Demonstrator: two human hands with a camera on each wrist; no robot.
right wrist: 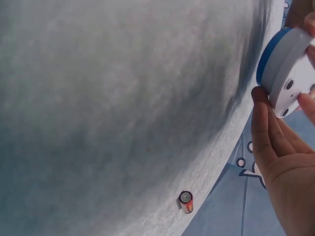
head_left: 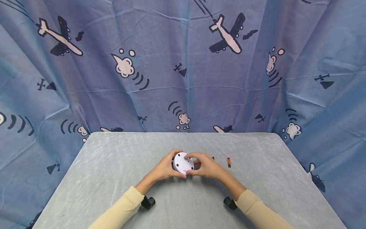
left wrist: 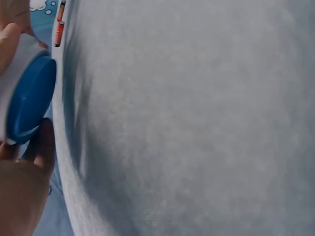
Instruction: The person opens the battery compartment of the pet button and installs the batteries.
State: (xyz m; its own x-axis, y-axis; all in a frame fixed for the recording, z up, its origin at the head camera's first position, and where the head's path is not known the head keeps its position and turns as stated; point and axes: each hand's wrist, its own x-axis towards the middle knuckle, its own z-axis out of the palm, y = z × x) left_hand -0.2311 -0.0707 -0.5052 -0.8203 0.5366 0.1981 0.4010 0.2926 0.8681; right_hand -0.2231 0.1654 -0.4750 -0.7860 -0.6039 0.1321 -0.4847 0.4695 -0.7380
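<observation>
"White and blue, that round device (head_left: 183, 163): where is it?"

"Over the desk (head_left: 114, 178), between the left hand (head_left: 166, 167), gripping its rim, and the right hand (head_left: 207, 165), holding the opposite edge, a fingertip on the white face."

"And the batteries (head_left: 229, 162)?"

"Just past the right hand, the nearer one, the fully visible cell pointing lengthwise away. No lettering is legible."

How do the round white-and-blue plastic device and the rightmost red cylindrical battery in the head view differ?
The white-and-blue device is a wide disc; the red battery is a slim cylinder. The device dwarfs the battery. The left hand and right hand hold the device, while the battery lies on the grey table. Both show black parts.
</observation>
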